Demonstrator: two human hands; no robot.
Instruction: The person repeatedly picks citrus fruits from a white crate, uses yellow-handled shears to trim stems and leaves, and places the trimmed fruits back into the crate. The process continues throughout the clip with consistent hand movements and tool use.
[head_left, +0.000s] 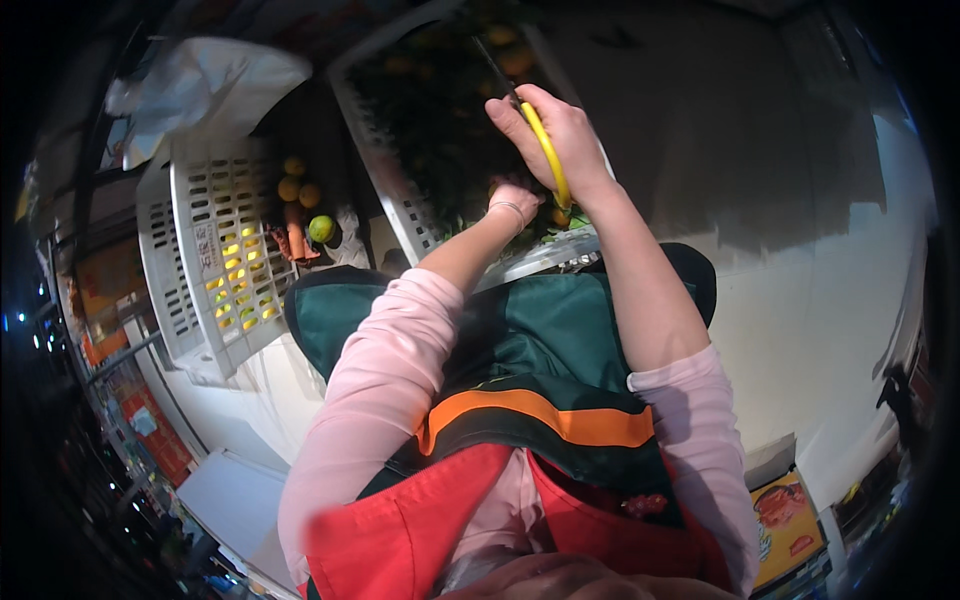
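In the middle of the head view, a white plastic crate (390, 214) stands before my knees, with dark green leaves (442, 142) and orange citrus fruit (561, 217) inside. My right hand (564, 135) is above the crate's right side, closed around the yellow handle (546, 146) of a tool whose thin dark blade or shaft points up and away; its exact kind is unclear. Lower and to the left, my left hand (516, 201), with a bracelet at the wrist, reaches in among the leaves. Its fingers are partly hidden, and whether they grip anything cannot be told.
At left stands a white slatted crate (225, 255) with yellow and green fruit inside. Beside it lie several loose orange fruits (289, 189) and a green citrus fruit (322, 229). A plastic bag (202, 90) is at upper left. A printed yellow carton (787, 525) stands at lower right.
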